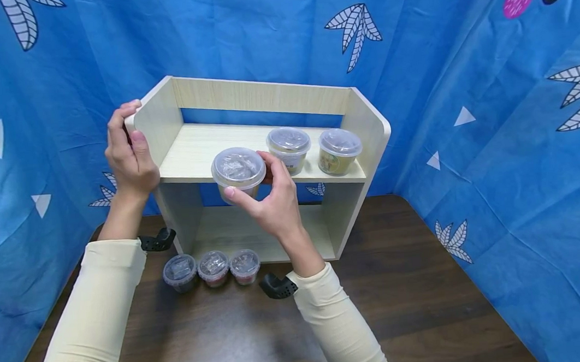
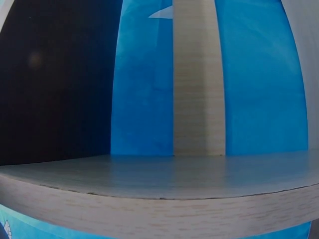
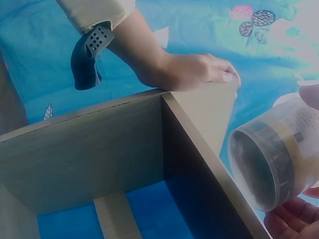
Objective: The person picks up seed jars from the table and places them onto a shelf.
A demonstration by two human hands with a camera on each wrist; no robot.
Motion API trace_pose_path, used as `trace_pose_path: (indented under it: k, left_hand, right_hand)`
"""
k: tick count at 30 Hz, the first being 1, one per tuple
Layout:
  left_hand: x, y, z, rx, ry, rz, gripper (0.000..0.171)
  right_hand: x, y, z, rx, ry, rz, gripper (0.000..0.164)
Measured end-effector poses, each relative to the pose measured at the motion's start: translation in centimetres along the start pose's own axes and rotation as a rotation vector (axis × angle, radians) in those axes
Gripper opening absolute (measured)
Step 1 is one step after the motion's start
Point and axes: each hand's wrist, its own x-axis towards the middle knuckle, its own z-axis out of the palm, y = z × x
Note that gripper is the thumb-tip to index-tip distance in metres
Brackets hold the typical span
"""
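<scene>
Right hand (image 1: pixel 276 201) has the held cup (image 1: pixel 238 170) pinched, thumb on the near side, fingers round the far side. Cup is clear-walled with a clear lid, lid facing up in the head view. It's at the front of the upper board (image 1: pixel 195 150) of the shelf unit (image 1: pixel 263 92), overlapping that board's front edge in view; can't tell if it touches the wood. Right wrist view shows the cup's base and side, fingers underneath at the edge of frame

Left hand (image 1: pixel 130 154) grips the top front corner of the left side panel (image 1: pixel 158 122), fingers over the edge, thumb on the front. It's out of frame in the left wrist view, which gets only boards, dark surface and blue cloth

Two lidded cups stand upright on the upper board, to the right of the held one: near cup (image 1: pixel 290 155) and end cup (image 1: pixel 339 157), just beside each other, end cup closer to the right side panel (image 1: pixel 366 128)

Three smaller lidded tubs sit in a row on the dark wood table (image 1: pixel 409 289), front left of the unit: dark tub (image 1: pixel 180 274), then two reddish ones, middle tub (image 1: pixel 214 269) and right tub (image 1: pixel 245 266). Blue printed curtain (image 1: pixel 262 35) behind
</scene>
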Motion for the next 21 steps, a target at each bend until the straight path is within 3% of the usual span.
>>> trace_pose_path:
  k: [7,21]
  left_hand:
    - [0.0,-0.1,-0.1,0.010,-0.002,0.005,0.039]
    - [-0.1,-0.3,-0.2,0.018,-0.010,0.008,0.038]
  right_hand:
    - [0.7,-0.1,0.2,0.006,-0.024,0.007,0.071]
    - [1.6,-0.6,0.7,-0.082,-0.102,0.070,0.071]
